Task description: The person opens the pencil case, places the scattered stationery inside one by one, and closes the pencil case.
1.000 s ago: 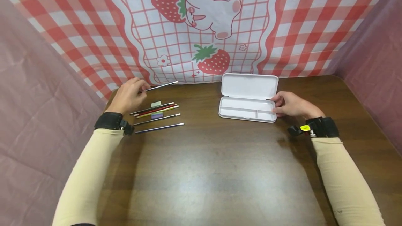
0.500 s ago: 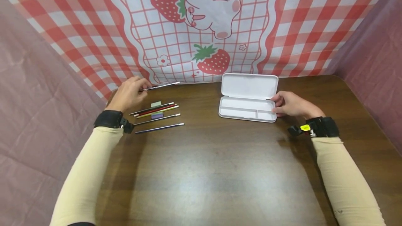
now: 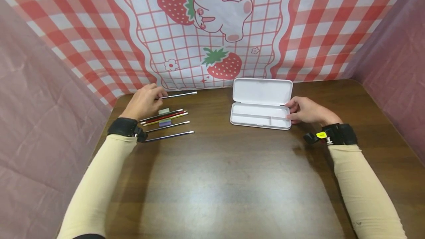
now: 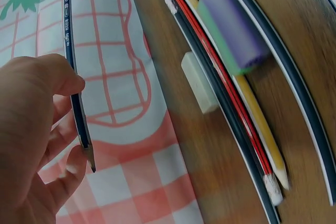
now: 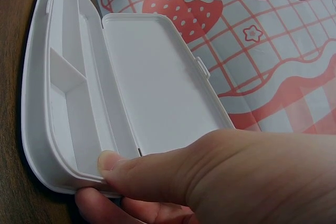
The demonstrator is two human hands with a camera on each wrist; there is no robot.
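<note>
My left hand, at the back left, pinches a dark blue pencil between thumb and fingers. In the left wrist view its sharpened tip points down past the fingers; in the head view its white end points right. To the right stands a white pencil case, lid raised, with its divided compartments bare. My right hand grips the case's right end, thumb over the rim and fingers underneath.
Nearer me than the held pencil lie a white eraser, a black pencil, a red pencil, a yellow pencil, a purple-and-green eraser and two more dark pencils. A strawberry-print cloth hangs behind the table.
My left hand, with the pencil in it, has moved slightly right and toward me. The right hand keeps its grip on the pencil case.
</note>
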